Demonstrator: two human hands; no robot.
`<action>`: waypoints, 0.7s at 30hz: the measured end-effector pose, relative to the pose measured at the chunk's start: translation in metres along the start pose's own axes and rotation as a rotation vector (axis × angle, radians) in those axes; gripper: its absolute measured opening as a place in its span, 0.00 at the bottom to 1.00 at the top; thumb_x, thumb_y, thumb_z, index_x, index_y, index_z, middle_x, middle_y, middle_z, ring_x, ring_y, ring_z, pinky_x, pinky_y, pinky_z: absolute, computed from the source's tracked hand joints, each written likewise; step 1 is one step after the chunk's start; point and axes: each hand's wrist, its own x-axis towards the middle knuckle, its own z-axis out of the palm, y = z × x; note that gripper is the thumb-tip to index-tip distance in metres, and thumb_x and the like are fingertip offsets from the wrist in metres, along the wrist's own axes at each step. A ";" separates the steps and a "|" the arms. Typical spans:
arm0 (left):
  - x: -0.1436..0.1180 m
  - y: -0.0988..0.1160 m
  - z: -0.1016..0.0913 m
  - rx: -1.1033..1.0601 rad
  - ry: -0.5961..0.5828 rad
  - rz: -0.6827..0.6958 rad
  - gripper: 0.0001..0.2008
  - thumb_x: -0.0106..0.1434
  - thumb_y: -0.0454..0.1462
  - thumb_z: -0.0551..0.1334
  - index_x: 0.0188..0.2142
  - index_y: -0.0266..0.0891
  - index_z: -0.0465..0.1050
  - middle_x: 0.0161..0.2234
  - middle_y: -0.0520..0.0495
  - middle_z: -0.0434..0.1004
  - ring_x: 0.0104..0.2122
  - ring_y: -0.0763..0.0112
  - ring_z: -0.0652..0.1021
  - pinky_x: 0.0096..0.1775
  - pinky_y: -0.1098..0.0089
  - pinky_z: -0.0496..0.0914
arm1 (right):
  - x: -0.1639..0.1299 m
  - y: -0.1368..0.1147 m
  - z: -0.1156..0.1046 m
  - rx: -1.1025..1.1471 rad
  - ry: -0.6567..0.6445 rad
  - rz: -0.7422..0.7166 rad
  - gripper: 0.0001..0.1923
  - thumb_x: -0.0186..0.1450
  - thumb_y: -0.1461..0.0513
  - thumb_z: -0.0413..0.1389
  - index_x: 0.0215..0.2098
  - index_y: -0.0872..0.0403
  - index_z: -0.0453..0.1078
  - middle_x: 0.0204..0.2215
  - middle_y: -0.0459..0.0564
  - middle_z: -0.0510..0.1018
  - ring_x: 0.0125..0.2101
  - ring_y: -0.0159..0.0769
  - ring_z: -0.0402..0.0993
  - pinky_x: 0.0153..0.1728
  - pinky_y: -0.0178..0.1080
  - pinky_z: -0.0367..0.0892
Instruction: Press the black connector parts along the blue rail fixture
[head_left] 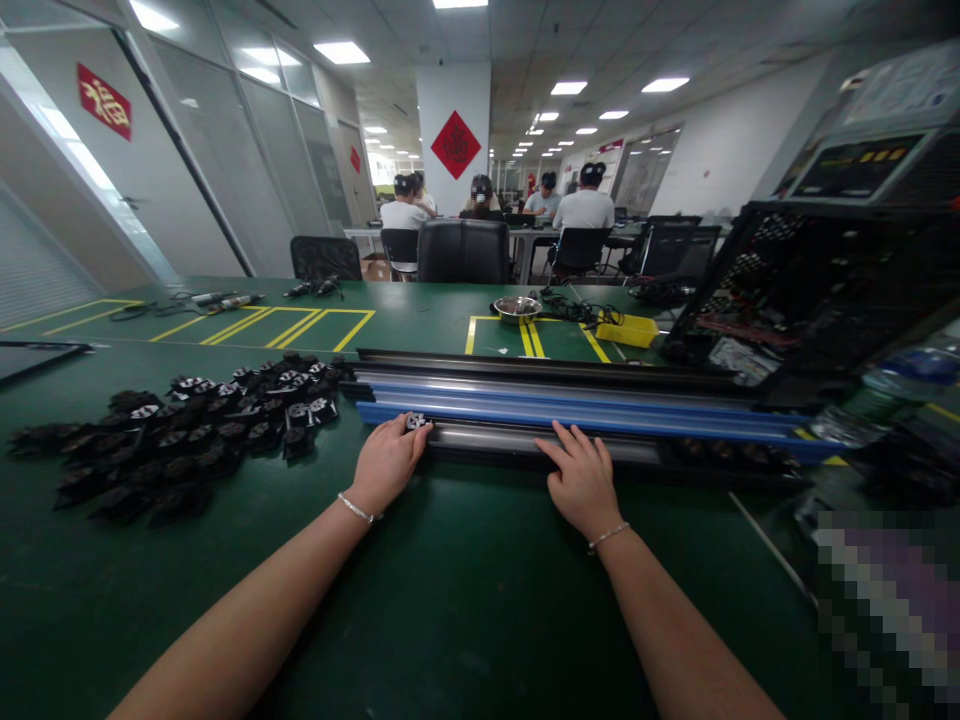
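My left hand (390,455) is closed round a small black part with a silver face (415,422), at the left end of the nearest black channel rail (487,437). Its fingertips hide most of that part. My right hand (583,480) lies with spread fingers on the same rail, right of its middle. Several dark round pieces (724,452) sit in the rail's right end. Directly behind runs a blue rail (480,408), with another black rail (525,368) beyond it. A spread of small black parts (217,420) covers the table left of the rails.
On the green table (420,590) stand a metal bowl (517,308), a yellow tray (628,329) and tangled cables (562,303). An open computer case (817,290) and a plastic bottle (889,392) are at right. Several people (587,208) sit at a far table.
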 end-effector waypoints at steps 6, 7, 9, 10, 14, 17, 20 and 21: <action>-0.003 -0.011 0.001 -0.008 -0.017 -0.026 0.20 0.69 0.41 0.46 0.47 0.40 0.76 0.49 0.37 0.74 0.48 0.57 0.75 0.49 0.56 0.69 | 0.000 0.000 -0.001 -0.004 0.000 0.000 0.28 0.56 0.68 0.47 0.52 0.44 0.69 0.60 0.46 0.62 0.60 0.43 0.53 0.58 0.53 0.46; -0.003 -0.012 0.001 -0.005 -0.018 -0.028 0.21 0.69 0.41 0.46 0.47 0.40 0.76 0.49 0.37 0.74 0.48 0.57 0.75 0.49 0.56 0.69 | 0.000 0.000 -0.001 -0.004 0.001 0.001 0.28 0.56 0.68 0.47 0.52 0.44 0.69 0.60 0.46 0.62 0.60 0.43 0.54 0.59 0.53 0.46; -0.004 -0.016 0.002 -0.009 -0.015 -0.032 0.21 0.69 0.42 0.46 0.47 0.41 0.76 0.49 0.37 0.74 0.48 0.57 0.75 0.49 0.56 0.69 | 0.000 0.000 -0.001 -0.004 0.002 0.000 0.28 0.56 0.68 0.47 0.52 0.44 0.69 0.61 0.47 0.62 0.60 0.44 0.54 0.59 0.53 0.46; -0.005 -0.018 0.003 -0.013 -0.012 -0.035 0.21 0.69 0.42 0.45 0.46 0.41 0.76 0.49 0.37 0.74 0.48 0.57 0.75 0.49 0.56 0.69 | 0.000 0.000 -0.001 -0.005 0.003 0.000 0.28 0.56 0.68 0.47 0.52 0.44 0.69 0.61 0.46 0.61 0.60 0.44 0.54 0.58 0.53 0.46; -0.006 -0.024 0.003 -0.002 -0.014 -0.044 0.21 0.69 0.42 0.45 0.46 0.42 0.76 0.49 0.41 0.74 0.48 0.60 0.75 0.49 0.58 0.70 | 0.000 0.000 0.000 -0.009 0.008 0.000 0.28 0.56 0.68 0.47 0.52 0.44 0.70 0.60 0.46 0.62 0.60 0.44 0.54 0.58 0.53 0.47; -0.007 -0.030 0.001 0.011 -0.011 -0.041 0.21 0.69 0.41 0.46 0.46 0.43 0.76 0.49 0.42 0.75 0.48 0.60 0.75 0.50 0.59 0.70 | 0.001 0.000 0.000 -0.007 0.005 0.000 0.28 0.56 0.68 0.47 0.52 0.44 0.69 0.60 0.46 0.62 0.60 0.44 0.54 0.58 0.53 0.47; -0.008 -0.037 0.000 0.006 -0.004 -0.037 0.21 0.69 0.41 0.45 0.46 0.43 0.76 0.49 0.41 0.75 0.48 0.59 0.75 0.50 0.58 0.69 | 0.001 0.000 -0.001 -0.001 0.000 0.001 0.28 0.56 0.68 0.47 0.52 0.44 0.69 0.60 0.47 0.62 0.60 0.43 0.54 0.58 0.53 0.47; -0.009 -0.039 0.000 0.003 -0.002 -0.035 0.22 0.69 0.42 0.45 0.46 0.42 0.76 0.49 0.40 0.75 0.48 0.59 0.75 0.50 0.58 0.69 | 0.001 -0.001 -0.002 0.001 -0.001 0.002 0.28 0.56 0.69 0.47 0.52 0.44 0.69 0.60 0.47 0.62 0.60 0.43 0.54 0.58 0.53 0.47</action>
